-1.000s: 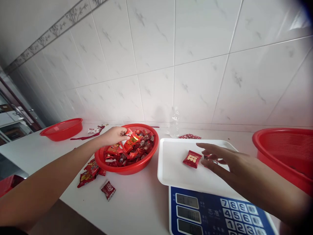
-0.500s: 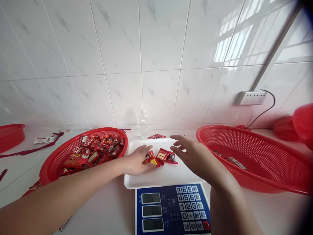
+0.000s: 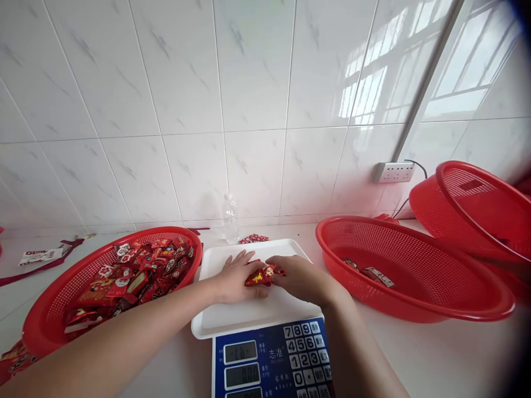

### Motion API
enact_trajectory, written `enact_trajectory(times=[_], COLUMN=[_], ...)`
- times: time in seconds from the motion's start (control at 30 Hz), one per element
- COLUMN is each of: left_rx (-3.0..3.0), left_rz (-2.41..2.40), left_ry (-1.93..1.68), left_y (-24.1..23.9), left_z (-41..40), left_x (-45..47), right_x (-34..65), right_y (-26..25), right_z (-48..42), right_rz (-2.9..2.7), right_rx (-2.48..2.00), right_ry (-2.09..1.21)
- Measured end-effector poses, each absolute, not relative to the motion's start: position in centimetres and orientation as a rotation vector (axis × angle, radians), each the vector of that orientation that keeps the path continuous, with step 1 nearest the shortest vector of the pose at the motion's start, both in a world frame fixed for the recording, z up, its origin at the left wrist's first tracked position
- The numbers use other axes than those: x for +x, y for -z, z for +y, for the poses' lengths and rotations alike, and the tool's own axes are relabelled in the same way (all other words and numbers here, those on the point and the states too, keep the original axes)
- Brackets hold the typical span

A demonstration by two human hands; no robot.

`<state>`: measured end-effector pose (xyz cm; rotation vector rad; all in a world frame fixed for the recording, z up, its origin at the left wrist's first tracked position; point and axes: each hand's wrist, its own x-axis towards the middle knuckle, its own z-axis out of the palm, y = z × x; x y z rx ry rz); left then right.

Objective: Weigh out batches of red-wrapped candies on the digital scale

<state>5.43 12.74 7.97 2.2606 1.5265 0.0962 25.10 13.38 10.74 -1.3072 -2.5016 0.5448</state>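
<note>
Both my hands rest on the white scale tray (image 3: 224, 318), cupped around a small pile of red wrapped candies (image 3: 259, 276). My left hand (image 3: 236, 276) lies on the pile's left side, fingers stretched forward and the thumb under the candies. My right hand (image 3: 301, 276) covers the right side, fingers curled over the wrappers. The tray sits on a blue electronic scale (image 3: 269, 362) with a keypad and displays. Left of the tray, a red mesh basket (image 3: 50, 320) holds many red wrapped candies (image 3: 136, 271).
A large red mesh basket (image 3: 415, 298) on the right holds a few wrappers. Another red basket (image 3: 477, 210) leans behind it. A clear plastic bottle (image 3: 231, 218) stands at the tiled wall. A power strip (image 3: 393, 172) hangs on the wall. Loose wrappers lie far left.
My right hand came down from above the tray onto the candies, and both hands closed in around the pile. The camera view shifted right.
</note>
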Motion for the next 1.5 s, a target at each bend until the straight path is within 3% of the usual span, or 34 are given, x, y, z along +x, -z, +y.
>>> enact_trajectory(times=[0.57, 0.87, 1.0, 1.13, 1.5], left_rx=[2.304, 2.133, 1.889, 1.693, 1.639], left_rz=[1.375, 1.687, 2.031, 1.992, 2.061], left_ry=[-0.021, -0.581, -0.189, 0.37, 0.361], left_y=[-8.8, -12.0, -13.2, -12.8, -12.5], left_z=[11.1, 9.8, 7.5, 3.3, 2.4], left_x=[6.0, -2.3, -10.3, -15.3, -16.7], right_x=[25.3, 25.9, 25.9, 25.3, 25.0], right_y=[-10.5, -11.8, -11.4, -10.0, -8.8], right_z=[13.7, 12.8, 12.8, 13.6, 13.8], right_rz=[-2.448, -2.42, -2.462, -2.454, -2.461], right_rx=[-1.39, -1.335, -1.269, -1.227, -1.146], right_ry=[-0.682, -0.509, -0.413, -0.381, -0.289])
